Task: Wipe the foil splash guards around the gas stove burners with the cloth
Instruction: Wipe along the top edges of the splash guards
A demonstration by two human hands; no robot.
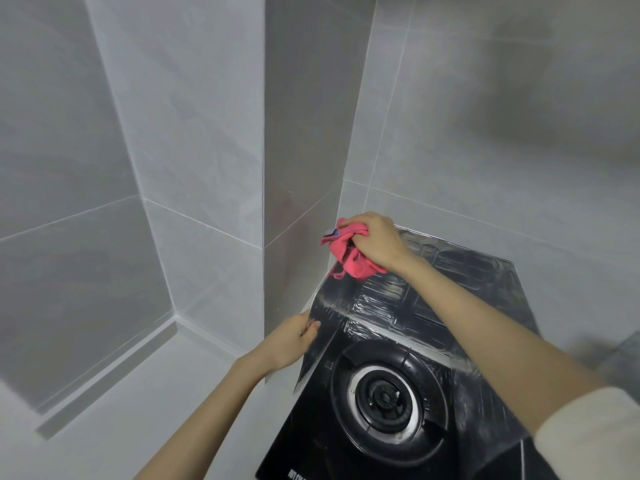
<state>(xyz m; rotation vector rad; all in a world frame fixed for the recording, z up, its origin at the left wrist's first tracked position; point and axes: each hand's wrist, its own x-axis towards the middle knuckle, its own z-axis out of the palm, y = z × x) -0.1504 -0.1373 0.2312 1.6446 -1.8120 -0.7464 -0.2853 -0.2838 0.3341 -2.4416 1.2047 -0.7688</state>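
Grey tiles (173, 133) cover the walls, which meet in a corner on the far left and jut out as a pillar just behind the stove. Pale tabletop (138, 410) runs along the near left, up to the foot of the walls.

On it, at the near right, sits the black stove (311, 445), with white lettering on its near edge cut off by the frame.

Creased silver foil (450, 282) stands upright around the stove's far and left sides, folded into panels; its far panel leans against the right wall.

A round burner (384, 398) with a metal ring lies on the stove, just near the foil.

Both forearms reach in from the near side; the right one shows a cream sleeve (588, 438) pushed up at the near right edge.

The right hand (377, 244) is at the foil's far left top corner, fingers curled tight around a bunched pink cloth (346, 258). The cloth's loose folds hang against the foil's upper edge.

The left hand (291, 344) pinches the foil's left edge lower down, thumb on the inner face, fingers behind it.
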